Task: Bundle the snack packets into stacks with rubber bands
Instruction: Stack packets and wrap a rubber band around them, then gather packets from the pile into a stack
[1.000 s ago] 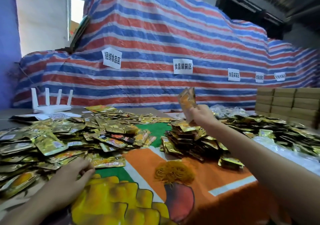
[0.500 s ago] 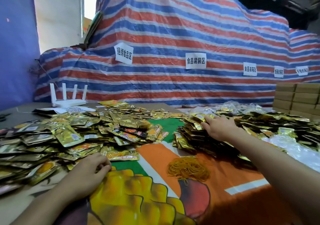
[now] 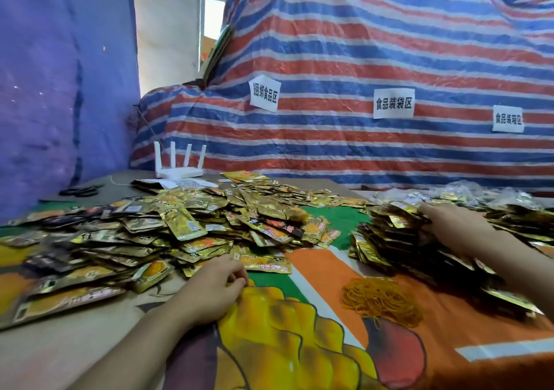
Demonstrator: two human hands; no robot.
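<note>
Loose snack packets (image 3: 180,227) sprawl across the left of the bench (image 3: 75,344). Bundled stacks (image 3: 386,239) are heaped at the right, and a tangle of rubber bands (image 3: 380,299) lies nearer, between the two heaps. The left hand (image 3: 212,287) rests at the loose heap's near edge with fingers curled; I cannot tell whether its grip holds a packet. The right hand (image 3: 455,227) lies flat on the stacks, grip open.

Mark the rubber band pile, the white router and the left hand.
rubber band pile (image 3: 382,298): head view, centre of the tangle.
white router (image 3: 180,174): head view, its flat base.
left hand (image 3: 214,287): head view, back of the hand.
</note>
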